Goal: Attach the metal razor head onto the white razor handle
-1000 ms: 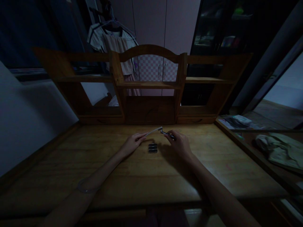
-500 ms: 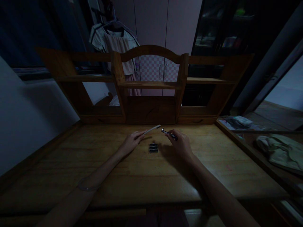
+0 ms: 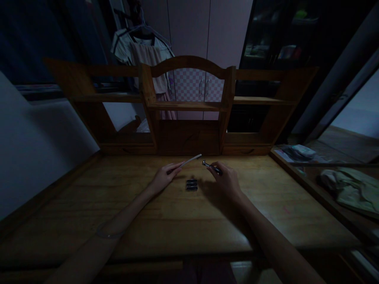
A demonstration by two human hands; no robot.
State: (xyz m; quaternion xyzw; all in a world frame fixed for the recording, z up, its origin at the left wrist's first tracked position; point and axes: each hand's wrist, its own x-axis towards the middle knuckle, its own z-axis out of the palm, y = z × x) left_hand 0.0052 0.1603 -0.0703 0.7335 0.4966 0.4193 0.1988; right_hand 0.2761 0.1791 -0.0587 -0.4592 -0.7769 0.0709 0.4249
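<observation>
Pinched in my left hand (image 3: pixel 166 176) is a slim white toothbrush (image 3: pixel 191 160), its far end tilted up and to the right, with a small dark patch under the tip. Opposite it, my right hand (image 3: pixel 226 179) closes round the dark handle of a razor (image 3: pixel 211 165) whose small silver head points left. The two tips are close but apart, both above the desk. Between and below the hands, a small clear case of dark razor cartridges (image 3: pixel 191 185) lies on the wooden desktop (image 3: pixel 189 225). Dim light hides finer detail.
A wooden shelf unit (image 3: pixel 189 105) rises along the desk's back edge, with drawers at its base. To the right, beyond the desk's rim, lie pale folded cloth (image 3: pixel 352 189) and a plastic-wrapped bundle (image 3: pixel 299 152). Clothes (image 3: pixel 148 59) hang behind the shelves.
The toothbrush tip has risen slightly and turned a little in my left hand. My right hand with the razor has barely moved, and the case lies where it was.
</observation>
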